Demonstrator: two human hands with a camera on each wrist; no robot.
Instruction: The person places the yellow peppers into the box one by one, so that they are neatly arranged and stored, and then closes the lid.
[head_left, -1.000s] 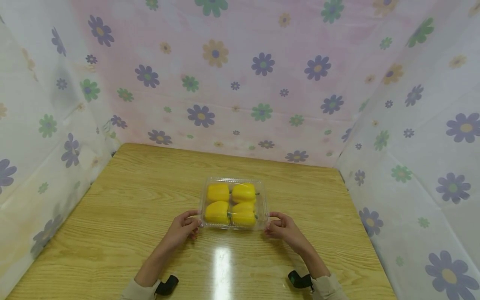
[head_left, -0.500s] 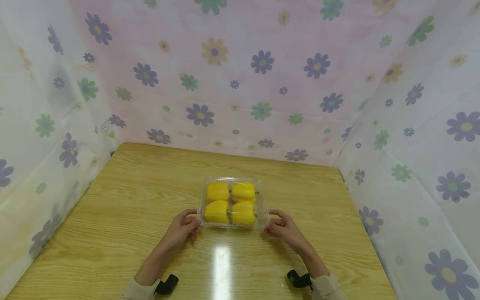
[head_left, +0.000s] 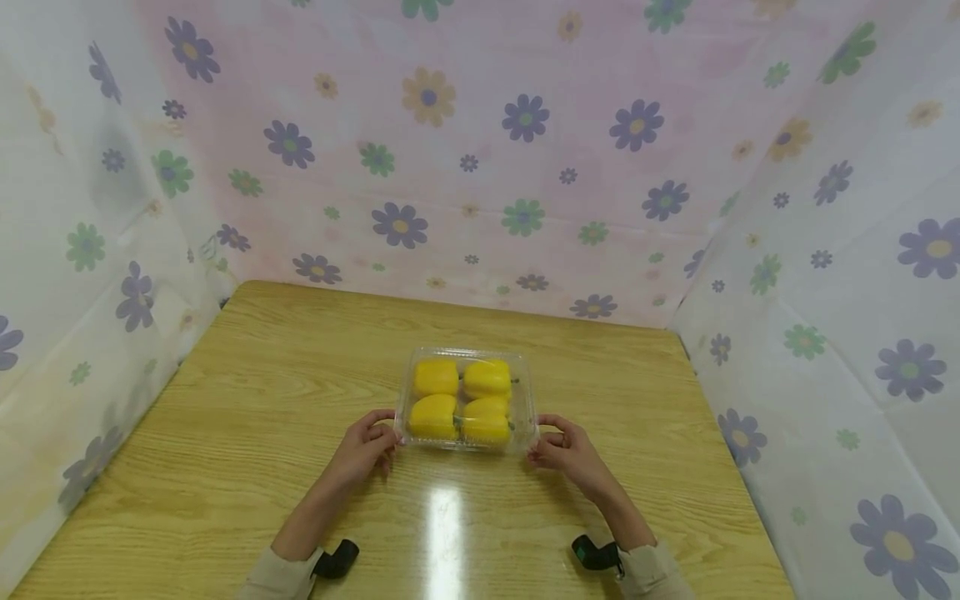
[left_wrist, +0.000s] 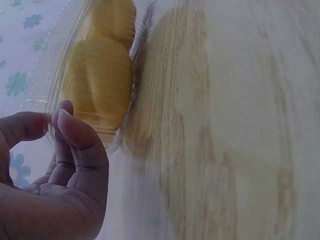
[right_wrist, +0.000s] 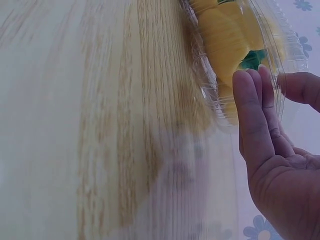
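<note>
A clear plastic clamshell box (head_left: pixel 468 353) with its lid down holds several yellow bell peppers (head_left: pixel 433 417), laid in two rows. My left hand (head_left: pixel 364 448) pinches the box's near left corner. At the near right corner, my right hand (head_left: pixel 570 457) grips the edge between thumb and fingers. In the left wrist view, the fingers (left_wrist: pixel 82 135) curl up against the box wall beside a pepper (left_wrist: pixel 100 80). Green stem (right_wrist: pixel 252 59) shows through the plastic in the right wrist view, just above the fingertips (right_wrist: pixel 242 77).
The box is over the middle of a wood-grain table (head_left: pixel 300 358). Flower-patterned cloth (head_left: pixel 480 125) walls it in at the back and on both sides. A black wrist device (head_left: pixel 337 558) sits by the left sleeve (head_left: pixel 281 575), another (head_left: pixel 595 552) by the right.
The head view has shifted slightly, so box and hands appear a little higher in it. Both hands keep their hold on the box's near corners.
</note>
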